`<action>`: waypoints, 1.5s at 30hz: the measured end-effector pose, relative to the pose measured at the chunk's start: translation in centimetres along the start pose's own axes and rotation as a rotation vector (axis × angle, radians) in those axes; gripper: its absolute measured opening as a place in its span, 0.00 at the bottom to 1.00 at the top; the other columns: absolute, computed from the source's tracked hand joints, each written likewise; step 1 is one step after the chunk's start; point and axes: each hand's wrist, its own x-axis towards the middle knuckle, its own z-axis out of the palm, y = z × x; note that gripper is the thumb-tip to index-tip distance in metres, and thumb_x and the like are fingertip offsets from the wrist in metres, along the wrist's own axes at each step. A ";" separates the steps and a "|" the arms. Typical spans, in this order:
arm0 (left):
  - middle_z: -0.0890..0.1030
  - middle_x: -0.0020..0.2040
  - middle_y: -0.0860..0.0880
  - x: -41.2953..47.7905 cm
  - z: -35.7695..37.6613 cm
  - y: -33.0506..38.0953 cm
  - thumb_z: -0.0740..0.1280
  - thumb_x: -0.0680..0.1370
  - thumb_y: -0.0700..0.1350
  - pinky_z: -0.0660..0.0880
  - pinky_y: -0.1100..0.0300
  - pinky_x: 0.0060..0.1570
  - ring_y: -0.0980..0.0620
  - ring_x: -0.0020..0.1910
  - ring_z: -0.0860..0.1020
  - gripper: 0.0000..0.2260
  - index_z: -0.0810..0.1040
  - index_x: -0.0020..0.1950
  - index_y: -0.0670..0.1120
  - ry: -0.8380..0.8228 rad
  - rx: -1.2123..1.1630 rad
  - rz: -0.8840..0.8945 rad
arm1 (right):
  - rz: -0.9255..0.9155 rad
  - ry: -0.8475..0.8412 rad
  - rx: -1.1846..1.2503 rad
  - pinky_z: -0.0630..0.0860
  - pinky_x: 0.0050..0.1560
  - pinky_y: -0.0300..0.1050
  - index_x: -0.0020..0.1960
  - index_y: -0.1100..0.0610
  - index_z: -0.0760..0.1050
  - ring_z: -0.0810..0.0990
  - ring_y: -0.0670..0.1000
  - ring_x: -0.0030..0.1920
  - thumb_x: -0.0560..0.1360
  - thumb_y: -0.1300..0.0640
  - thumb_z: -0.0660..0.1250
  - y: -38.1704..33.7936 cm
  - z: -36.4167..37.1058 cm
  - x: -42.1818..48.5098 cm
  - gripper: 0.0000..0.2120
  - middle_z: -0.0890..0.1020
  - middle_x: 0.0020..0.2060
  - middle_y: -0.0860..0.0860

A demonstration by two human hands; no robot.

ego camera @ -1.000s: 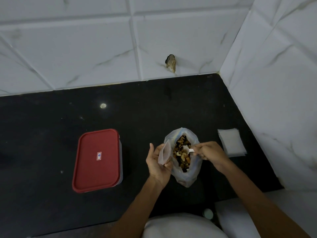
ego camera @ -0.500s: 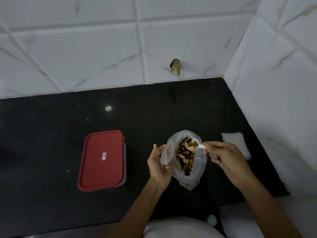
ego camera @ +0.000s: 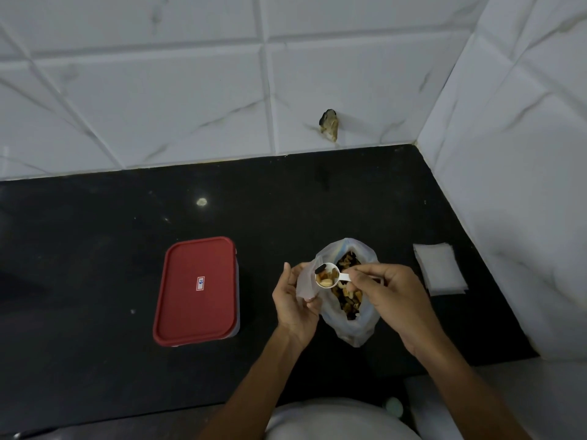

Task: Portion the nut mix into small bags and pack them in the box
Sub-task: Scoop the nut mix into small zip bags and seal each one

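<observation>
A clear plastic bag of nut mix lies open on the black counter. My left hand holds a small clear bag upright just left of it. My right hand pinches the handle of a white scoop filled with nuts. The scoop's bowl hangs at the small bag's mouth. To the left stands the box with its red lid shut.
A stack of small empty bags lies at the right by the white tiled wall. Tiled wall also runs along the back. A chipped hole marks the back tiles. The counter's front edge is near my body.
My right hand lifted the scoop full of nuts out of the big bag and carried it left to the small bag's mouth. My left hand kept hold of the small bag.
</observation>
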 end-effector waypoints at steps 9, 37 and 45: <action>0.83 0.48 0.43 0.2 -0.5 0.4 0.61 0.82 0.56 0.81 0.56 0.42 0.48 0.44 0.83 0.19 0.81 0.51 0.41 0.018 0.104 0.041 | -0.137 0.030 -0.220 0.72 0.42 0.24 0.48 0.50 0.83 0.79 0.31 0.44 0.77 0.58 0.69 -0.2 0.9 0.1 0.05 0.84 0.38 0.41; 0.82 0.39 0.47 0.1 1.9 0.0 0.62 0.83 0.59 0.72 0.63 0.33 0.55 0.33 0.78 0.20 0.83 0.50 0.43 0.001 0.238 0.005 | -0.966 0.122 -0.964 0.80 0.35 0.41 0.45 0.59 0.85 0.81 0.50 0.33 0.56 0.61 0.80 -1.0 1.5 0.0 0.18 0.84 0.33 0.50; 0.80 0.38 0.46 0.0 1.6 0.2 0.62 0.82 0.58 0.74 0.64 0.24 0.56 0.28 0.75 0.23 0.88 0.47 0.43 -0.006 0.140 -0.065 | -0.796 0.280 -0.558 0.81 0.38 0.42 0.51 0.59 0.83 0.81 0.46 0.39 0.71 0.64 0.73 -1.1 -0.9 -0.2 0.09 0.84 0.39 0.50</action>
